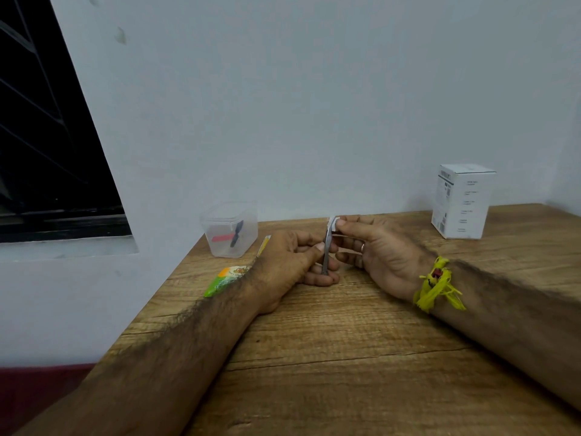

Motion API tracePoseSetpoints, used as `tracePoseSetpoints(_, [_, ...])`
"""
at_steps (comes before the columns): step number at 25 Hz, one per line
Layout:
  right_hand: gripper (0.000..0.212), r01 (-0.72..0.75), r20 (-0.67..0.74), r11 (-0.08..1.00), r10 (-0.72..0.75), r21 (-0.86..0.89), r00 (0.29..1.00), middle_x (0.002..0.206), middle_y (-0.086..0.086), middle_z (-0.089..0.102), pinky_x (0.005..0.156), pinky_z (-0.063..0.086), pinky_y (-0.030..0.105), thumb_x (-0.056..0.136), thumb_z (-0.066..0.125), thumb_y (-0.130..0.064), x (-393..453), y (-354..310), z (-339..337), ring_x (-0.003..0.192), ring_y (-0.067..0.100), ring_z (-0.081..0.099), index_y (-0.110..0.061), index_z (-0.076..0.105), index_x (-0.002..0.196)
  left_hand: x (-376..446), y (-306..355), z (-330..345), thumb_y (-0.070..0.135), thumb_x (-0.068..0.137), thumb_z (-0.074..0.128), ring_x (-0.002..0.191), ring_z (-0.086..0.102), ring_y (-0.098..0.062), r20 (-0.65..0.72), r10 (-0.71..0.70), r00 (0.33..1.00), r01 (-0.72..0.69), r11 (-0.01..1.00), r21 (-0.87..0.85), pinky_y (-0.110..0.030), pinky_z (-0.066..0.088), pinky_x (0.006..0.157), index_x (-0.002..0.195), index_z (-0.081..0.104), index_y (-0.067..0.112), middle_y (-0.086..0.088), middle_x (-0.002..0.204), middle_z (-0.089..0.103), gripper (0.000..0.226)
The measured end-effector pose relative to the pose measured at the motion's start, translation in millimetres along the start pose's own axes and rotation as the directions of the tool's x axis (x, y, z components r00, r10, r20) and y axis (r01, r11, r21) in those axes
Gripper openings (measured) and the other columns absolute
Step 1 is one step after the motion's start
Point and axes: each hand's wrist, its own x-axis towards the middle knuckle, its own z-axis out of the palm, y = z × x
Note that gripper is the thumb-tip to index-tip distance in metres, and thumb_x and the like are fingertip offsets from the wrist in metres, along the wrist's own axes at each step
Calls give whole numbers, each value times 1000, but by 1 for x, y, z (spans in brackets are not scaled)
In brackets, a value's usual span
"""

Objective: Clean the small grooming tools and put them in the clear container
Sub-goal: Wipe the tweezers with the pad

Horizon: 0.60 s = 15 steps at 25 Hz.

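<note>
Head view, nearest first: two bare forearms reaching in over a wooden table (345, 357), a yellow thread band (435, 286) tied at the right wrist. Mid-table, left hand (295, 262) curled round the lower end of a slim metal grooming tool (327, 250), thumb pressing its side, tool held upright with its foot down among the fingers. Right hand (374, 247) pinching a small white wipe (333, 224) against the tool's upper tip, thumb and forefinger pressed together on it. Probably light, stiff and thin, likely slick bare metal and perhaps sharp at the tip; best held low on the shank as here, wiping along the length rather than across any edge. Just left of the left hand, a green and orange packet (224, 280) lying flat, partly hidden by the forearm, and a thin yellowish strip (263, 245) beyond it. Farther left, near the table's far corner, the clear container (231, 229), open at the top, already holding a black piece and a red piece. Far right, a white carton (460, 204) standing upright near the wall. Behind everything, a plain pale wall (314, 105); at far left, a dark window opening (41, 136).
</note>
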Motion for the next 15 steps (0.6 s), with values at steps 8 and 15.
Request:
tracePoseSetpoints(8, [8, 45, -11, 999, -46, -28, 999, 89, 7, 71, 74, 51, 32, 92, 64, -12, -2, 4, 3, 85, 18, 64, -10, 72, 93, 0, -1, 1, 9, 102, 55, 67, 74, -26, -20, 4, 1000, -4, 1000, 2, -27, 62, 64, 110, 68, -5, -18, 81, 73, 20])
tracePoseSetpoints(15, [7, 46, -57, 999, -45, 2, 997, 85, 4, 72, 70, 50, 30, 91, 67, -12, -1, 5, 3, 82, 16, 66, -12, 74, 90, 0, -1, 1, 10, 102, 55, 70, 75, -27, -22, -3, 1000, 4, 1000, 14, -27, 62, 65, 103, 69, 0, -18, 81, 73, 17])
